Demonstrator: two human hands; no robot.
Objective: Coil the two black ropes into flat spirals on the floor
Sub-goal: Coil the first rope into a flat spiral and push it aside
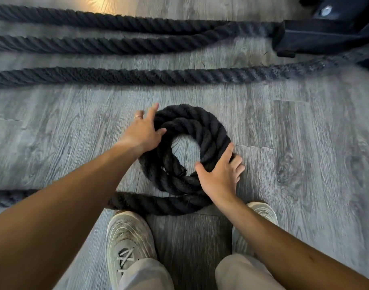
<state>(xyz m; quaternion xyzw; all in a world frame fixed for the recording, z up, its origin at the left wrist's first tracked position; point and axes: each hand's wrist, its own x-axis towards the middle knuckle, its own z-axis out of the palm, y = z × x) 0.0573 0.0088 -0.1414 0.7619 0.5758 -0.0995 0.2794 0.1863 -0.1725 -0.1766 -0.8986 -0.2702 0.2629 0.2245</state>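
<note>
While the person stands over it in pale sneakers (130, 239), the black rope (158, 203) runs across the grey plank floor (305, 164) just past the toes and curls up into a small coil (208, 130) of about two turns with a bare centre. Both hands lie on that coil with a wide grip, fingers spread: the right hand (220, 177) presses its near right edge, the left hand (142, 131), wearing a ring, rests on its far left edge. Beyond, three more rope lengths (137, 76) lie stretched across the floor toward a dark metal base (326, 36).
</note>
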